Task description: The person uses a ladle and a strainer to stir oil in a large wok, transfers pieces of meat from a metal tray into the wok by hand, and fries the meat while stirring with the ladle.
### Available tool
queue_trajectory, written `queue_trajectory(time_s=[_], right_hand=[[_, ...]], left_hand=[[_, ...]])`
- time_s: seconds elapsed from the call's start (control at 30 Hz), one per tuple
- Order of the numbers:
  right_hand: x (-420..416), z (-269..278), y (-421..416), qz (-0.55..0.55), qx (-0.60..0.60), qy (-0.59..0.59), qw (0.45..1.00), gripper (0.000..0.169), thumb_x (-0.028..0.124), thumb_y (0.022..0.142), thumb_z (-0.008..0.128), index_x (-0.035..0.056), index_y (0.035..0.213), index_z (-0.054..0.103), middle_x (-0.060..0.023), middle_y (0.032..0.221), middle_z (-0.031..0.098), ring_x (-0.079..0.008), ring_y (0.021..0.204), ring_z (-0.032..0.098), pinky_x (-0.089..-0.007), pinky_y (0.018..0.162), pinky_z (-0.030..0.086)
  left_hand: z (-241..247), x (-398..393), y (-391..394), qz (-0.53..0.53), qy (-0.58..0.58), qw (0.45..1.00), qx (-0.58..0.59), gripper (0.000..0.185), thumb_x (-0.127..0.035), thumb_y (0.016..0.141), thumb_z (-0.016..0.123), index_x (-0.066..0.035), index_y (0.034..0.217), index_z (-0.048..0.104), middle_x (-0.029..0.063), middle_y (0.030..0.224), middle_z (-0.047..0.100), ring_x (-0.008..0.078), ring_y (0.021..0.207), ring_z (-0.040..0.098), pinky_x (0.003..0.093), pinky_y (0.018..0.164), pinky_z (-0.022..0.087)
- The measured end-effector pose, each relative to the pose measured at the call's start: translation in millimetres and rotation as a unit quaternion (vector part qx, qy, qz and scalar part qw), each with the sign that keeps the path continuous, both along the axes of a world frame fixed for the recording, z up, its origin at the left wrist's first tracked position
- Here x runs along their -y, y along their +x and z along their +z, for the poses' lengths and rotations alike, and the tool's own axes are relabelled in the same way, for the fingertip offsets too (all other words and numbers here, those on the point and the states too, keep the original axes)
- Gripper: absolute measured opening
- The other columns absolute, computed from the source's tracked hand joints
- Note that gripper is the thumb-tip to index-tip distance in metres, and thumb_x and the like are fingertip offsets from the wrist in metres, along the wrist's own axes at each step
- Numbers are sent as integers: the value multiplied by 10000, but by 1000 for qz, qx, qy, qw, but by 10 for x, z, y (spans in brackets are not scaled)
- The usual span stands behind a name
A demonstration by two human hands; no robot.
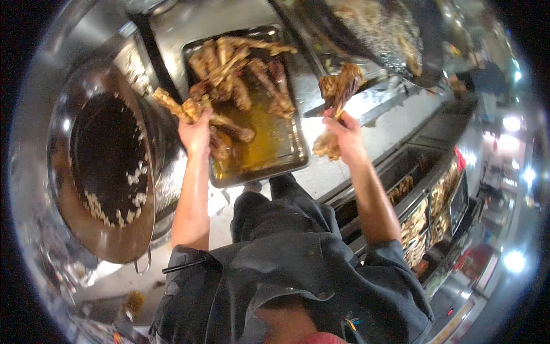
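Before me lies a dark metal tray (258, 172) with several browned, cooked meat legs on the bone (240, 64) piled at its far end. Yellowish liquid covers part of its floor. My left hand (195, 133), over the tray's left edge, is closed around a browned meat bone (169, 103) that juts out to the left. To the right of the tray, my right hand (348, 135) grips browned meat on the bone (341, 86). Meat shows both above and below those fingers; whether it is one piece or two I cannot tell.
A large wok (148, 180) with dark contents and pale bits stands at the left. At the upper right, another big pan (365, 56) holds bubbling liquid. Rectangular metal bins (410, 159), some with food, line the right side. A brush-like thing (134, 301) lies lower left.
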State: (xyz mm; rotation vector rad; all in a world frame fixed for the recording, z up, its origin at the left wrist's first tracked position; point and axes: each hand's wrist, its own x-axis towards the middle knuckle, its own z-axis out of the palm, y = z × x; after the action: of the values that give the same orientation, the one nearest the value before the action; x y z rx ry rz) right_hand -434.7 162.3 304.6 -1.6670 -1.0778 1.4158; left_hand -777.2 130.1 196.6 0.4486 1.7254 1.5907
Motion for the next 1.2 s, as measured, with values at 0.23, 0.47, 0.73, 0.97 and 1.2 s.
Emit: queue_trajectory(time_s=[0.23, 0.47, 0.73, 0.97, 1.2], right_hand=[[-1335, 1764, 1061, 155, 391, 0, 907, 195, 209, 913, 691, 39, 999, 647, -76, 914, 664, -168, 817, 621, -353, 767, 500], [-3897, 960, 2183, 383, 707, 20, 594, 294, 137, 844, 624, -49, 1061, 691, -241, 898, 688, -337, 833, 706, -456, 764, 553], [-4716, 1016, 2031, 158, 694, 375, 594, 338, 197, 961, 560, 31, 1254, 591, -214, 1294, 613, -374, 1139, 626, -466, 950, 516], [-1514, 2076, 1243, 402, 269, 402, 777, 418, 327, 907, 667, 71, 1232, 605, -175, 1178, 669, -362, 1016, 677, -438, 847, 542], [-65, 1071, 1104, 331, -164, 134, 920, 799, 102, 879, 733, 90, 1552, 303, -153, 1501, 423, -261, 1348, 457, -371, 1105, 397]], left_hand=[[300, -411, 118, -20, -92, 897, -433, 464, -280, 762, 830, -11, 1096, 654, 196, 1153, 592, 345, 1135, 548, 431, 991, 444], [811, -462, 906, -37, -5, 998, -56, 433, -134, 854, 781, 23, 1209, 590, 90, 1145, 671, 199, 1025, 633, 327, 921, 476], [1284, -529, 2006, 10, -128, 974, 186, 551, -251, 858, 798, -13, 1294, 559, 105, 1198, 651, 236, 1109, 614, 397, 959, 485], [1431, -583, 2459, -70, -78, 911, 400, 271, -299, 921, 726, -78, 1026, 610, 41, 857, 626, 174, 772, 617, 350, 707, 539], [2049, -392, 3000, -178, -45, 873, 452, 385, -330, 975, 634, -42, 1211, 532, 102, 1132, 607, 241, 1057, 602, 424, 932, 508]])
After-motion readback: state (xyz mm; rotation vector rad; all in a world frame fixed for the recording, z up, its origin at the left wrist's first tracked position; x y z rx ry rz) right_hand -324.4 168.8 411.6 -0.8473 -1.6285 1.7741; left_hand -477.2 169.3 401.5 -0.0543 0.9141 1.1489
